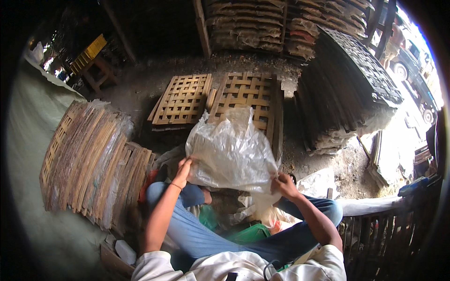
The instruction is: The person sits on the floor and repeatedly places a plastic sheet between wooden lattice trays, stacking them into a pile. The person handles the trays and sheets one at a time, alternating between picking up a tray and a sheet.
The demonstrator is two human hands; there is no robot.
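Between my hands a clear, crinkled plastic sheet (228,154) is spread over the near end of a woven bamboo tray (248,91). My left hand (183,172) grips the sheet's left edge. At its right corner, my right hand (284,184) pinches the plastic, with some of it hanging below the fist. The tray is a lattice of flat strips in a wooden frame; its near part is hidden under the sheet. Left of it lies a second woven bamboo tray (181,100), apparently on top of another.
A tall stack of wooden-framed trays (84,158) with plastic between them stands at my left. A darker tray stack (337,91) rises at the right. Filled racks (246,24) line the back. Green plastic (251,233) lies between my legs. Outside at right are a person and a vehicle (415,70).
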